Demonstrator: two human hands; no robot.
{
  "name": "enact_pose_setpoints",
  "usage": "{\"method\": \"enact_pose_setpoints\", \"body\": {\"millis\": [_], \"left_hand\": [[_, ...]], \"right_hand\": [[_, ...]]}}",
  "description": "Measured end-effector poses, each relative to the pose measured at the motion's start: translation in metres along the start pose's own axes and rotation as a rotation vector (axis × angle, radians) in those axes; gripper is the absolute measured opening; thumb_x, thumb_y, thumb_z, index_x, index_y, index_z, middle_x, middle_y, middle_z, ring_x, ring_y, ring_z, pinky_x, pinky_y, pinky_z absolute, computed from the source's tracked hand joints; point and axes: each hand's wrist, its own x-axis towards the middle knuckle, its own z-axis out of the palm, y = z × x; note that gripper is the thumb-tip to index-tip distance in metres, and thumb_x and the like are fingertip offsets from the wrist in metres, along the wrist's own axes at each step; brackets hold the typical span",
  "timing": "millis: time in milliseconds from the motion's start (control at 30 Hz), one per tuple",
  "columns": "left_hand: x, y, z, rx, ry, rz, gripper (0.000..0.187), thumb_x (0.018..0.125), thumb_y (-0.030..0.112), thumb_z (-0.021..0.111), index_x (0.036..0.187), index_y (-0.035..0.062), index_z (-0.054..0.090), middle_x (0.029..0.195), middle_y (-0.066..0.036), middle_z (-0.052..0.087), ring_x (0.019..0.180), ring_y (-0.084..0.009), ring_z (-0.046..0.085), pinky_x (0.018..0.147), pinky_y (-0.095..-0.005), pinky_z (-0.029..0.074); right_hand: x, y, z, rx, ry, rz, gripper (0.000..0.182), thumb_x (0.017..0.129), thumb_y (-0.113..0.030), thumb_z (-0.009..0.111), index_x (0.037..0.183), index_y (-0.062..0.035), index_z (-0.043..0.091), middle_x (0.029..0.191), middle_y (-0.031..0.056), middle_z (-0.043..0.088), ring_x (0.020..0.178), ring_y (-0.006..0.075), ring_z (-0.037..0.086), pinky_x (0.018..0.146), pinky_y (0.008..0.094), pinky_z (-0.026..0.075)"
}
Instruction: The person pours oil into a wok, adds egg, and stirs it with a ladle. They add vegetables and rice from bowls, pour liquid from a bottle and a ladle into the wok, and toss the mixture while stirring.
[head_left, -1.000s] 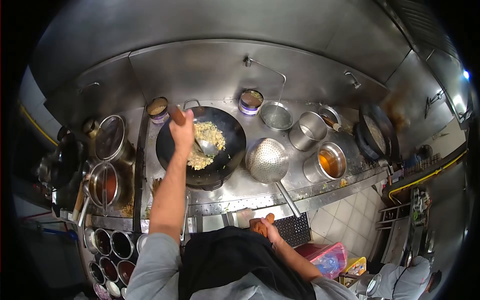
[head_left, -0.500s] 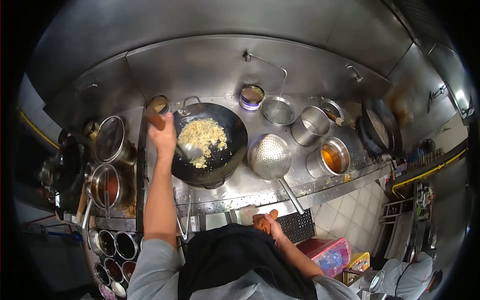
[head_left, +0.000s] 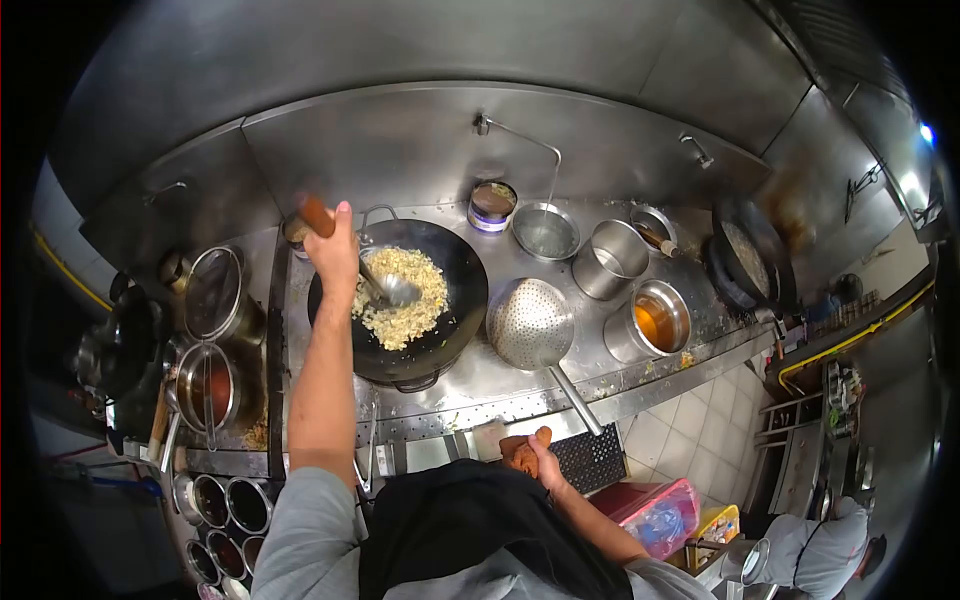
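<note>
My left hand [head_left: 336,262] is closed around the wooden handle of a ladle [head_left: 400,291], whose metal bowl rests among the food in the wok. Pale yellow, crumbly food [head_left: 408,322], which looks like fried rice with egg, lies in the middle of the black wok [head_left: 465,300]. Down by the front edge of the stove, my right hand [head_left: 545,465] grips a bunched orange-brown cloth [head_left: 522,458]. To the right of the wok sits a perforated strainer [head_left: 531,322], its metal handle pointing toward me.
Steel pots [head_left: 612,262] and a pot of orange liquid [head_left: 656,318] stand on the right. Behind the wok are a tin [head_left: 492,206] and a water spout [head_left: 525,135]. Sauce containers [head_left: 249,505] sit lower left. Another person [head_left: 820,550] is at lower right.
The ladle's bowl has moved from the food's lower left edge up and right into its middle. My right hand still holds the cloth near the same place. The whole view has shifted slightly.
</note>
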Motion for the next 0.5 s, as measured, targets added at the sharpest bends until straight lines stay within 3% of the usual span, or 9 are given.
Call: {"method": "enact_pose_setpoints", "body": {"millis": [100, 267, 367, 400, 433, 500], "left_hand": [[-0.024, -0.052, -0.004, 0.007, -0.033, 0.086, 0.036, 0.091, 0.013, 0.064, 0.063, 0.0088, 0.043, 0.052, 0.003, 0.043, 0.041, -0.0069, 0.041, 0.039, -0.0273, 0.032], [-0.011, 0.012, 0.003, 0.008, -0.002, -0.094, 0.029, 0.091, 0.010, 0.064, 0.069, 0.0083, 0.045, 0.051, 0.003, 0.043, 0.041, -0.0072, 0.043, 0.039, -0.0260, 0.035], [-0.045, 0.007, 0.004, -0.063, 0.013, -0.025, 0.029, 0.091, 0.009, 0.063, 0.068, 0.0082, 0.045, 0.052, 0.003, 0.043, 0.041, -0.0074, 0.042, 0.040, -0.0262, 0.035], [-0.045, -0.025, -0.003, -0.046, -0.046, -0.041, 0.029, 0.091, 0.009, 0.063, 0.068, 0.0081, 0.044, 0.053, 0.002, 0.044, 0.042, -0.0076, 0.043, 0.040, -0.0265, 0.036], [-0.035, -0.047, -0.013, -0.072, -0.026, -0.026, 0.030, 0.091, 0.009, 0.063, 0.068, 0.0084, 0.043, 0.053, 0.002, 0.043, 0.041, -0.0076, 0.042, 0.040, -0.0268, 0.036], [-0.021, -0.023, -0.015, -0.034, -0.015, -0.040, 0.030, 0.091, 0.009, 0.063, 0.068, 0.0089, 0.044, 0.053, 0.003, 0.043, 0.041, -0.0075, 0.041, 0.039, -0.0271, 0.034]], "right_hand": [[0.000, 0.004, -0.005, 0.068, -0.049, 0.037, 0.051, 0.094, -0.046, 0.056, 0.113, 0.0007, 0.055, 0.098, 0.0134, 0.065, 0.084, 0.0243, 0.066, 0.077, 0.0366, 0.055], [0.015, 0.008, -0.004, 0.038, -0.067, 0.053, 0.055, 0.095, -0.050, 0.051, 0.116, 0.0006, 0.055, 0.102, 0.0143, 0.065, 0.090, 0.0254, 0.066, 0.083, 0.0364, 0.054], [0.013, -0.002, 0.018, 0.027, -0.078, 0.102, 0.056, 0.094, -0.052, 0.051, 0.116, -0.0005, 0.055, 0.101, 0.0133, 0.065, 0.091, 0.0242, 0.066, 0.084, 0.0355, 0.054], [-0.006, -0.020, 0.046, -0.062, -0.079, 0.067, 0.059, 0.093, -0.057, 0.050, 0.115, -0.0016, 0.056, 0.100, 0.0124, 0.065, 0.090, 0.0237, 0.066, 0.085, 0.0357, 0.054], [0.017, -0.009, 0.043, -0.094, -0.081, 0.070, 0.059, 0.093, -0.059, 0.049, 0.109, -0.0031, 0.058, 0.096, 0.0092, 0.066, 0.083, 0.0199, 0.066, 0.069, 0.0350, 0.055], [0.021, -0.025, 0.069, -0.265, -0.225, 0.141, 0.060, 0.092, -0.064, 0.045, 0.106, -0.0077, 0.059, 0.091, 0.0058, 0.066, 0.077, 0.0162, 0.065, 0.053, 0.0341, 0.049]]}}
